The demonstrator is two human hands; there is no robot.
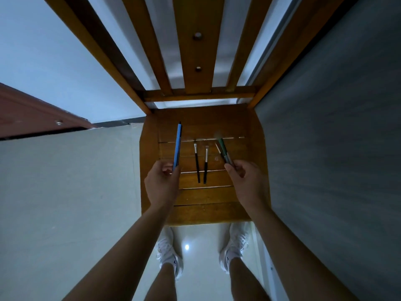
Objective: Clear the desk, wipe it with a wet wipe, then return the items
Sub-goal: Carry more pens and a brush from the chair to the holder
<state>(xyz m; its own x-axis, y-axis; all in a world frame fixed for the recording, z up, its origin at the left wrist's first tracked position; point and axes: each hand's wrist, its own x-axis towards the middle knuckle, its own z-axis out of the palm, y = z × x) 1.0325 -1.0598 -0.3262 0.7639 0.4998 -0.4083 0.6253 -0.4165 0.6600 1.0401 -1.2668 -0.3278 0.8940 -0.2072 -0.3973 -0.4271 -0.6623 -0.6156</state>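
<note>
Pinching a slim blue case [177, 146] by its near end, the left hand [161, 183] is hovering over the wooden chair seat [217, 203]. The right hand [246, 181] is gripping a green-handled brush [222, 146] plus a thinner brush [218, 148]. Two small brushes [197, 161] are lying between the hands. That loose pair is likely risking a slip, and thin handles could be rolling into the slat gaps.

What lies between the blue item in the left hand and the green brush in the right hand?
In the head view, two thin black-handled brushes lie side by side on the wooden chair seat.
</note>
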